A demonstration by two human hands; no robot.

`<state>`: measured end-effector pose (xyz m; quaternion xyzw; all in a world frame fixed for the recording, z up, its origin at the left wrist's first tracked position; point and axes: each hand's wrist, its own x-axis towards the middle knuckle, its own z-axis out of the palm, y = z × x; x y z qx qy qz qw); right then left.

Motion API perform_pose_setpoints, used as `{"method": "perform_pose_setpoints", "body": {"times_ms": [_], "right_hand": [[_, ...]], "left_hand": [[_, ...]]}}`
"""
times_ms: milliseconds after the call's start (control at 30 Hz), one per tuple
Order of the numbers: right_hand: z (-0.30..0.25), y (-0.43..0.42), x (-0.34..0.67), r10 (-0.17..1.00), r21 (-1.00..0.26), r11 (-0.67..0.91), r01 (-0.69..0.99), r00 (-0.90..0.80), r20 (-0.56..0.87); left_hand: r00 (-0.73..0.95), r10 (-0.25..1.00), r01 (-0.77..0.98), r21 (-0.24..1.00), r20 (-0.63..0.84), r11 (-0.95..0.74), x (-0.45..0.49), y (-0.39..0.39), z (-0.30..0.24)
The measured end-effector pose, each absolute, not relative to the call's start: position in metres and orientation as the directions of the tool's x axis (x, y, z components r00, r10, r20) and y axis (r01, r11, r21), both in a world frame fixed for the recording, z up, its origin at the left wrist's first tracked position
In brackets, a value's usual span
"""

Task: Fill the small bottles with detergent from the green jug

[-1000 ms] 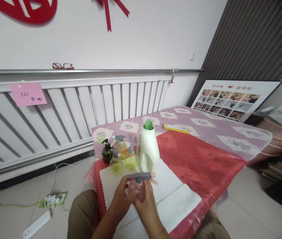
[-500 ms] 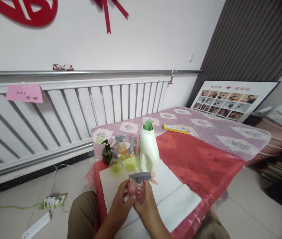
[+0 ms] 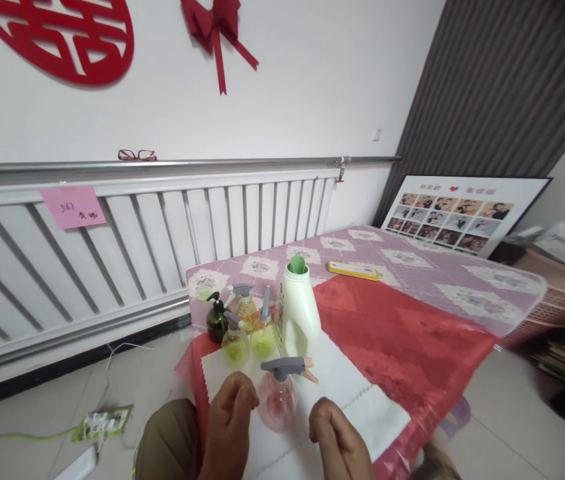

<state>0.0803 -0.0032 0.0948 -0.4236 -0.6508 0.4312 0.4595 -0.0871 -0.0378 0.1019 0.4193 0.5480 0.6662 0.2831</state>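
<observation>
A round, clear pink spray bottle [image 3: 278, 407] with a grey and peach trigger head stands upright on the white cloth [image 3: 362, 413]. To its left is my left hand [image 3: 232, 417], fingers curled in and thumb against them, close to the bottle but apart from it. On the other side my right hand [image 3: 337, 440] is likewise closed, with a gap to the bottle. Nothing shows in either hand. Behind stands a white jug [image 3: 300, 317] with a green funnel-like piece [image 3: 298, 265] in its mouth. Beside it are yellow-green spray bottles [image 3: 263, 337], [image 3: 235, 347] and a dark pump bottle [image 3: 216, 323].
Another spray bottle [image 3: 245, 307] with orange-tinted contents stands at the back of the group. Red plastic sheeting [image 3: 387, 340] lies under the cloth on a patterned table cover [image 3: 402, 257]. A yellow-edged case [image 3: 352, 270] lies at the back. A radiator [image 3: 172, 227] runs along the wall.
Both hands have let go of the pink spray bottle and drawn apart to its two sides, fingers curled. The bottle stays standing on the cloth. My view has tilted up slightly.
</observation>
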Motion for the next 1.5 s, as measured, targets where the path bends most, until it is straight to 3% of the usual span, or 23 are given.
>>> {"method": "perform_pose_setpoints", "body": {"times_ms": [267, 533, 667, 833, 933, 1067, 1233, 1500], "right_hand": [[0.143, 0.039, 0.052, 0.958, -0.943, 0.135, -0.305, -0.201, 0.202], [0.155, 0.046, 0.038, 0.958, -0.931, 0.116, -0.346, -0.210, 0.198], [0.150, 0.037, 0.047, 0.947, -0.944, 0.177, -0.277, -0.212, 0.240], [0.119, 0.014, 0.070, 0.961, -0.982, 0.180, 0.058, -0.222, 0.164], [0.084, 0.007, 0.077, 0.958, -0.965, 0.199, 0.170, -0.243, 0.155], [0.051, 0.013, 0.072, 0.961, -0.923, 0.242, 0.298, -0.206, 0.186], [0.055, 0.024, 0.054, 0.916, -0.859, 0.374, 0.350, -0.282, 0.284], [0.068, 0.036, 0.060, 0.845, -0.891, 0.329, 0.313, -0.519, 0.129]], "left_hand": [[-0.447, 0.840, 0.083, 0.949, 0.309, -0.305, -0.064, -0.005, 0.141], [-0.463, 0.842, 0.071, 0.959, 0.277, -0.276, -0.060, 0.010, 0.153], [-0.479, 0.826, 0.072, 0.951, 0.298, -0.302, -0.070, 0.006, 0.150], [-0.610, 0.740, 0.084, 0.952, 0.283, -0.295, -0.101, 0.001, 0.125], [-0.613, 0.777, 0.091, 0.990, 0.143, -0.110, -0.112, -0.001, 0.089], [-0.495, 0.869, 0.054, 0.997, -0.029, 0.063, -0.105, -0.005, 0.038], [-0.354, 0.935, 0.040, 0.999, -0.015, 0.031, -0.090, -0.011, 0.013], [-0.283, 0.959, 0.081, 0.996, -0.001, 0.025, -0.103, -0.008, -0.018]]}}
